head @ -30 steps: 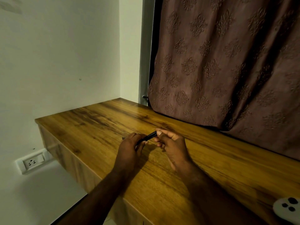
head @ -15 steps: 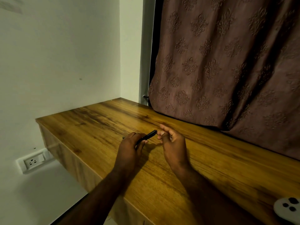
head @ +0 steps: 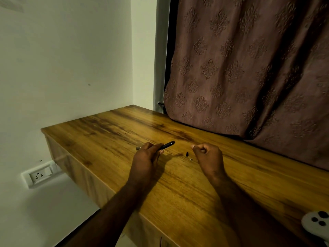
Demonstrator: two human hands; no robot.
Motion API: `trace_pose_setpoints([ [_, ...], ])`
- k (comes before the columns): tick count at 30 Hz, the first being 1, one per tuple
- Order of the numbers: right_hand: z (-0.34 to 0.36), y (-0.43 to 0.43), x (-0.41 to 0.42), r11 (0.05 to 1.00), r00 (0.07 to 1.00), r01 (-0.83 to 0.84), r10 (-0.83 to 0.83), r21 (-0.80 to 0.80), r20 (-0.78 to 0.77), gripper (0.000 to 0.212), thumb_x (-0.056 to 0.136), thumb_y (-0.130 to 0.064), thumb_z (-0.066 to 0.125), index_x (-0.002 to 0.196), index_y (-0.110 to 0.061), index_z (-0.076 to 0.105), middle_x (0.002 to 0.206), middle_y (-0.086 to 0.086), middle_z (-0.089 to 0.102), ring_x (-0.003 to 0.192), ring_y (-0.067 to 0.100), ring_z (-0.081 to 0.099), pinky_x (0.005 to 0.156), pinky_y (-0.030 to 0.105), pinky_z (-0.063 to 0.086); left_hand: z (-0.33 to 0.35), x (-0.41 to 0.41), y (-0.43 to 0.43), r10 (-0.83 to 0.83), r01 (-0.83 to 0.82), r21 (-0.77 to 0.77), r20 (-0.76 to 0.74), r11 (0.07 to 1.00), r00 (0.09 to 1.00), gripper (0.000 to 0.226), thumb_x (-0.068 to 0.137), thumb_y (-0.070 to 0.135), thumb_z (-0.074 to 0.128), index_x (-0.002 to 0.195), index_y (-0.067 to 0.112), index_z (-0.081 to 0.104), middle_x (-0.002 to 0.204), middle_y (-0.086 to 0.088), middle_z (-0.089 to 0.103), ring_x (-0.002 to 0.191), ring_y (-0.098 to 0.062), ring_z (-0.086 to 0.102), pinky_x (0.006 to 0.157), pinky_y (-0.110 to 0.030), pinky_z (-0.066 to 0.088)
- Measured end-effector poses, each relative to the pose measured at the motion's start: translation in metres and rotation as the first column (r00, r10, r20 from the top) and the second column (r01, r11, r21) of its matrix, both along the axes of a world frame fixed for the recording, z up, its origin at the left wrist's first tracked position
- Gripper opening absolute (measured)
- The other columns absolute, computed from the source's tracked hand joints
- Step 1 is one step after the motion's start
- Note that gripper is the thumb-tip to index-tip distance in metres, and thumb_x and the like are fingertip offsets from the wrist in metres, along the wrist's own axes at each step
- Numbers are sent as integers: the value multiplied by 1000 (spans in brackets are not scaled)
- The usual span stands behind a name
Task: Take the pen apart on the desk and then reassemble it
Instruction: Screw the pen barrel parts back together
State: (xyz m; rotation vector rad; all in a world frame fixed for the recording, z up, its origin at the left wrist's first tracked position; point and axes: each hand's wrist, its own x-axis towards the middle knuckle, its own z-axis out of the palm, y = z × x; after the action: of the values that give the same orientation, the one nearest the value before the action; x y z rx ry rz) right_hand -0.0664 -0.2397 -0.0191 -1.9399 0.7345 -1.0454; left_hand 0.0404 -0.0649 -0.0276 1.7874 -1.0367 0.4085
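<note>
Brown curtain [head: 249, 68]: patterned, hanging behind the desk's far edge.
Wooden desk [head: 195, 193]: set into a wall corner, with loose pen parts lying on it.
Left hand [head: 147, 157]: fingers wrapped round the pen, holding it just above the desk.
Right hand [head: 208, 157]: curled into a loose fist, apart from the pen.
Pen [head: 167, 145]: black barrel, long axis slanting from near-left to far-right; dark end points toward the curtain, silver end pokes out left of the hand.
Black piece [head: 187, 154]: lying on the desk between the hands.
Pale piece [head: 191, 159]: tiny, just beside it, nearer the right hand.
</note>
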Motion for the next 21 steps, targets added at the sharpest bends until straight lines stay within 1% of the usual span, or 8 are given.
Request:
trace_pose_setpoints([
  [2,-5,-9,-1,998,996,50,-52,-29,-78,23,84,-30,70,63,-22,63,60,-7,62,58,8,59,61,28,47,1,-4,1,-26,26,12,2,1000,1000,28,96,20,53,120,15,66,91,8,53,79,-5,56,68,-3,37],
  [4,-9,-14,-1,998,984,36,-43,-42,-174,21,82,-23,71,63,-26,62,68,-8,65,70,12,63,69,30,51,0,-5,0,-34,33,56,24,998,999,30,96,20,50,123,14,63,93,8,51,79,-2,51,69,-3,36],
  [6,-14,-17,1,999,965,-3,-11,-51,-262,20,81,-20,71,64,-28,63,73,-10,67,76,11,64,72,29,52,-1,-4,0,-19,13,100,63,995,998,33,95,9,52,127,14,61,94,5,51,82,-6,49,71,-9,38],
  [9,-18,-18,6,991,930,-27,-24,-134,-368,7,79,-26,70,72,-27,69,83,-6,71,83,14,66,78,36,56,-2,-2,0,-9,1,101,82,995,997,35,93,5,54,126,14,62,95,0,55,82,-12,51,73,-27,48],
  [11,-19,-17,8,980,903,-25,-62,-198,-424,5,80,-27,70,81,-24,74,94,-4,73,91,18,66,82,38,55,-1,-2,0,-11,3,103,77,995,997,35,92,4,54,125,15,63,96,0,55,83,-13,53,74,-29,49],
  [15,-20,-17,10,968,885,-34,-86,-248,-457,11,81,-30,67,88,-27,75,101,-5,71,97,17,64,85,37,54,-1,-3,0,-21,14,109,64,994,998,35,92,7,55,124,16,63,97,3,55,86,-13,54,75,-27,49],
  [18,-19,-17,10,968,888,-41,-78,-248,-452,5,80,-28,67,78,-28,72,94,-6,71,92,16,64,81,35,54,0,-2,0,-27,22,97,45,995,999,34,93,8,54,124,16,64,96,3,55,85,-11,54,75,-25,48],
  [21,-18,-15,7,967,900,-41,-73,-250,-430,18,82,-23,70,66,-28,63,89,-8,70,87,14,63,78,34,54,-2,-2,0,-33,29,86,45,996,998,34,91,7,56,122,19,65,93,5,54,83,-10,54,72,-24,48],
])
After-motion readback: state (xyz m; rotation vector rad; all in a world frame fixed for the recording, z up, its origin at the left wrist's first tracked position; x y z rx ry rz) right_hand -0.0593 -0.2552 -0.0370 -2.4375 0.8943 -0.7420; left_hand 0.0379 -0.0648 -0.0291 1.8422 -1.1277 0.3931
